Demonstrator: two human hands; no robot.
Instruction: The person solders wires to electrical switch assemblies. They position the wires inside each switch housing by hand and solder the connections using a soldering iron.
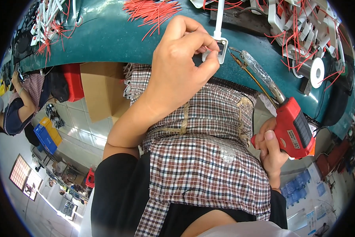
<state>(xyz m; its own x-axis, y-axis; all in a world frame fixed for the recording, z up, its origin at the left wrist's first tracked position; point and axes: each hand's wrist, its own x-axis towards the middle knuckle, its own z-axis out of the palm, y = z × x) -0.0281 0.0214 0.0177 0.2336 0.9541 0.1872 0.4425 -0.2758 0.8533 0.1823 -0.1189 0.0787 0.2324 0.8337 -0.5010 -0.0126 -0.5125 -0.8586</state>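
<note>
My left hand (181,63) is closed in a pinch beside a small white plastic housing (222,58) at the table's near edge. A thin red wire shows at its fingertips, mostly hidden by them. From the housing a white cable (219,19) runs away from me, and a dark part sits inside it. My right hand (271,148) grips the handle of a red and black soldering gun (289,124). The gun's metal barrel (262,73) points up and left, its tip (234,50) just right of the housing. A thin brass-coloured tube lies along the barrel.
The green tabletop (102,41) carries a pile of red wires (153,12), white cables (47,21) at left, and white housings with red wires (300,35) at right. A solder spool (315,74) stands at the right. A cardboard box (100,89) and another person (23,98) are at left.
</note>
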